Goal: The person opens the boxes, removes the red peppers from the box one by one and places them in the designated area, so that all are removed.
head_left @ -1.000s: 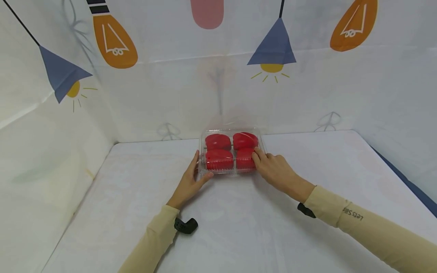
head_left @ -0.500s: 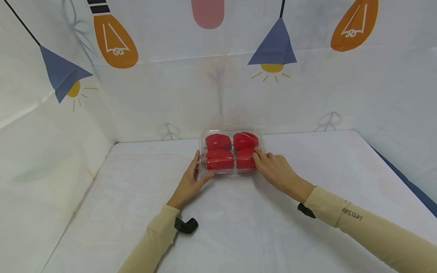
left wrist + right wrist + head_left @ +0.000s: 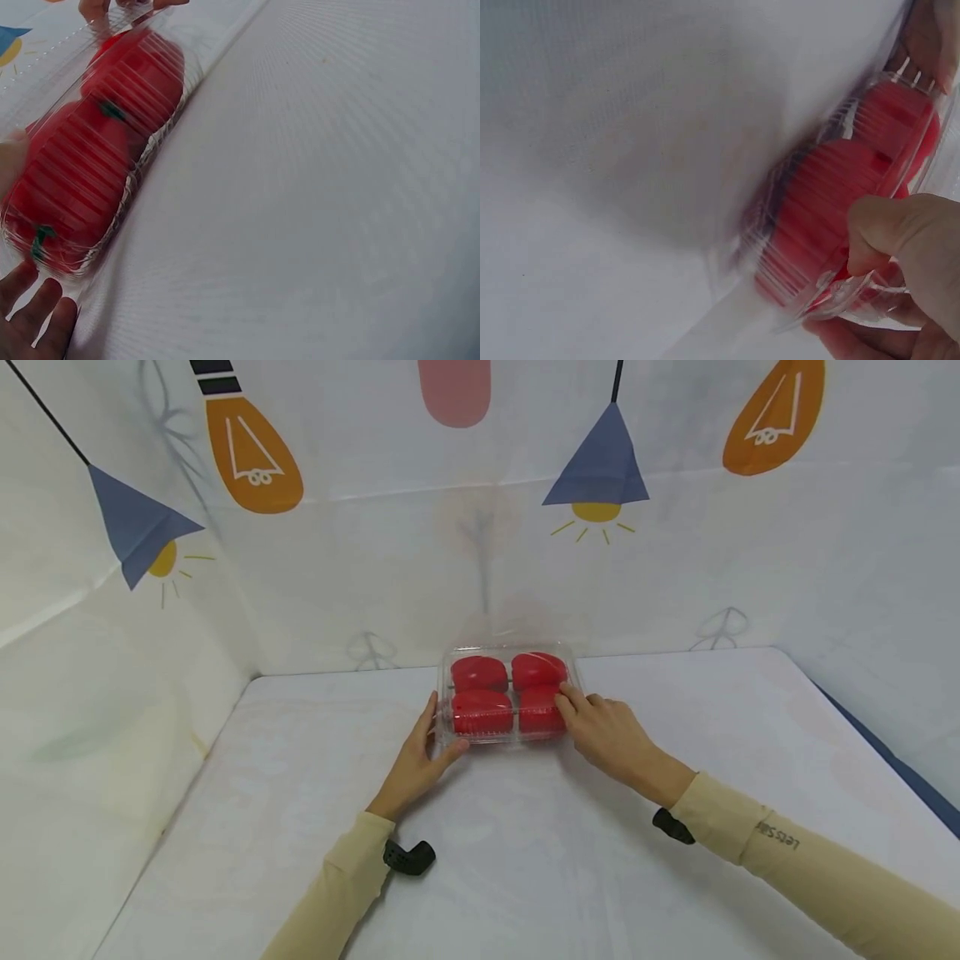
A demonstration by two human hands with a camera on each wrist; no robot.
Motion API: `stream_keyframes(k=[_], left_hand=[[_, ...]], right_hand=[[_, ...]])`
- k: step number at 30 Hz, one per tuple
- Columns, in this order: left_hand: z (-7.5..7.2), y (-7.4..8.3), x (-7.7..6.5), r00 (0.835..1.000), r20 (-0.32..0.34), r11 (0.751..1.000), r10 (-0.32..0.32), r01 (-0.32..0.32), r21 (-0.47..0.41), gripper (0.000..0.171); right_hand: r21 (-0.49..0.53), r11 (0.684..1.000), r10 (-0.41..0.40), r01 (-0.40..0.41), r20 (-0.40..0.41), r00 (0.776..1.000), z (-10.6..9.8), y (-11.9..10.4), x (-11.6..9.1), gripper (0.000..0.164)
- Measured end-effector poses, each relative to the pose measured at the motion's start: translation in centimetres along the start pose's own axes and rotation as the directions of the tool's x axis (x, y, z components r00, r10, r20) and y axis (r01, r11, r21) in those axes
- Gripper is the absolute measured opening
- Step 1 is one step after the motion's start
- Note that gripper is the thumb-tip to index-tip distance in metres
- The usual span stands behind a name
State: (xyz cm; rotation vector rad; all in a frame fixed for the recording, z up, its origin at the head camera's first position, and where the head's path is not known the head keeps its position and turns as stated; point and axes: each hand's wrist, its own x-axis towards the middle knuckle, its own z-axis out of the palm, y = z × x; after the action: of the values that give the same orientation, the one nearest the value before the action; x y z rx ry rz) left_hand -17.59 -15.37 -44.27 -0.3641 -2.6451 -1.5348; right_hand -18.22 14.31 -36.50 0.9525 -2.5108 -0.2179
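A clear plastic clamshell box (image 3: 515,700) sits at the back of the white table, its lid over several glossy red pieces that look like bell peppers (image 3: 482,711). Green stems show through the plastic in the left wrist view. My left hand (image 3: 411,767) rests on the box's left front corner, fingers along the left end and thumb at the front edge. At the opposite end, my right hand (image 3: 606,739) pinches the box's edge; in the right wrist view its thumb (image 3: 877,229) lies over the plastic and its fingers (image 3: 870,341) reach below the rim.
A white cloth wall printed with lamps and light bulbs (image 3: 255,456) rises right behind the box. White side walls flank the white tabletop (image 3: 510,843). Black wrist-worn devices (image 3: 408,857) sit below both sleeves.
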Motion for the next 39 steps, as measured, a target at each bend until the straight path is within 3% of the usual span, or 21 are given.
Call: stream_keyframes(k=[10,15,19,23,29,35,39], left_hand=[[0.2,0.2,0.3,1.0,0.01,0.999,-0.016,0.017,-0.049,0.092],[0.2,0.1,0.6,1.0,-0.002,0.997,-0.012,0.012,-0.072,0.089],[0.3,0.0,0.7,1.0,-0.008,0.997,-0.006,0.005,-0.074,0.089],[0.3,0.1,0.6,0.999,-0.004,0.997,-0.034,0.034,-0.072,0.091],[0.0,0.0,0.3,1.0,-0.008,0.998,-0.021,0.021,-0.064,0.09],[-0.2,-0.2,0.2,1.0,-0.007,0.998,0.002,-0.002,-0.064,0.089],[-0.3,-0.3,0.2,0.999,-0.013,0.996,0.037,-0.038,-0.079,0.088]], right_hand=[[0.202,0.974,0.113,-0.103,-0.036,0.993,-0.7,1.4,-0.1,0.055],[0.338,0.93,0.192,-0.142,-0.12,0.974,-1.3,2.5,0.5,0.054],[0.461,0.877,0.261,-0.135,-0.221,0.94,-1.8,3.6,1.3,0.053],[0.592,0.795,0.337,-0.128,-0.257,0.906,-1.8,4.3,2.3,0.055],[0.743,0.655,0.429,-0.138,-0.215,0.878,-1.1,4.7,3.5,0.06],[0.873,0.477,0.441,-0.104,-0.135,0.887,-0.9,5.1,4.3,0.066],[0.938,0.334,0.422,-0.09,-0.064,0.904,-2.0,5.2,4.9,0.068]])
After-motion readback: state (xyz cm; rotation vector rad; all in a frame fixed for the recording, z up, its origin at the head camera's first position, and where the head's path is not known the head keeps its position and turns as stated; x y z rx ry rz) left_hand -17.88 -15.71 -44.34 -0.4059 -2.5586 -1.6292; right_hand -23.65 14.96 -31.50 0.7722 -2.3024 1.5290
